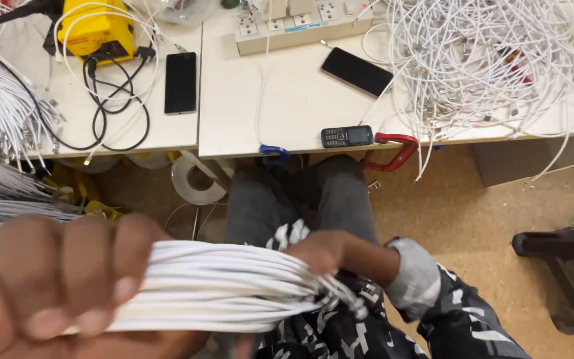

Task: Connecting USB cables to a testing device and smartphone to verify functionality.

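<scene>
Floor space is lying open at the lower right of the frame, beside a dark stand (566, 266); the white table (287, 100) edge is running across the upper half. Left hand (54, 292), lower left, is clamping its fingers around a bundle of white cables (220, 286). Right hand (323, 251), at centre, is probably pinching the bundle's far end, though blur is hiding the fingertips. 2 black phones (181, 82) are lying above, near a tangle of white cords (486, 60).

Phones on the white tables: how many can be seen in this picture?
3. One black smartphone lies on the left table, a second smartphone lies tilted beside the cable pile, and a small keypad phone sits at the table edge. Cables may hide others.
</scene>
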